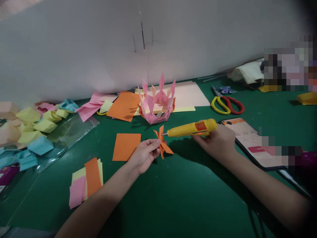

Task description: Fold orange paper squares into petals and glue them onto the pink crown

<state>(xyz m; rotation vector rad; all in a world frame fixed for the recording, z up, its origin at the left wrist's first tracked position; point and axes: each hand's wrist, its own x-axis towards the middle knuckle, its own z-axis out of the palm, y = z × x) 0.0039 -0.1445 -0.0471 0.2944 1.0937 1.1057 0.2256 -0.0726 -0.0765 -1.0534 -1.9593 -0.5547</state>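
Note:
My left hand (145, 154) pinches a small folded orange paper piece (162, 144) with several pointed flaps, held just above the green table (188, 195). My right hand (218, 141) grips a yellow glue gun (192, 128) lying level, its metal nozzle touching the top of the orange piece. Just behind stands a pink folded paper crown (157, 102) with an orange base.
An orange paper square (126, 146) lies left of my left hand. Stacked paper strips (85, 183) sit near the front left. Folded pastel paper shapes (32, 132) pile at the left on a plastic bag. Scissors (226, 104) and a phone (255, 142) lie to the right.

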